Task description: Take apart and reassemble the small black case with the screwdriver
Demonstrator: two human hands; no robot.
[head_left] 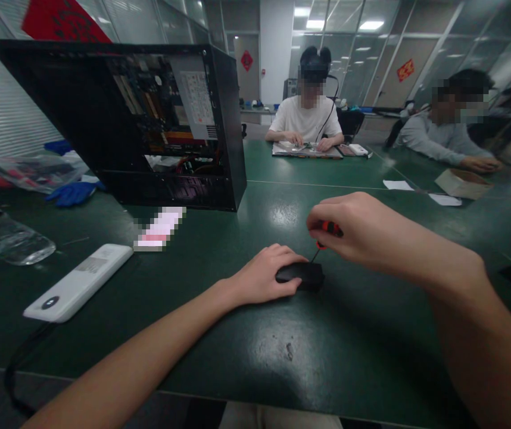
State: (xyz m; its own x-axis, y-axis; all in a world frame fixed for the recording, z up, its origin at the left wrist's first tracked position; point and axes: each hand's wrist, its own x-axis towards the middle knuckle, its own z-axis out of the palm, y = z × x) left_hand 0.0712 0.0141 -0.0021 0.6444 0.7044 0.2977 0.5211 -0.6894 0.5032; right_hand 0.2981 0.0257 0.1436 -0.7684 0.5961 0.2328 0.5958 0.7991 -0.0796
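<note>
A small black box-like object (305,275) lies on the green table in front of me. My left hand (270,275) grips its left end, with the thumb along the near side and the fingers over the far side. Above it, my right hand (349,229) is closed around the red-and-black handle of a screwdriver (331,227). The screwdriver's thin shaft slants down to the far upper edge of the black object. Whether the tip sits in a screw cannot be made out.
An open black computer case (231,137) stands at the left back. Nearer lie a white power bank (81,283) with a cable, a clear bottle (18,241) and blue gloves (72,193). Across the table sit two people; a cardboard box (463,183) and papers (397,185) are at the right.
</note>
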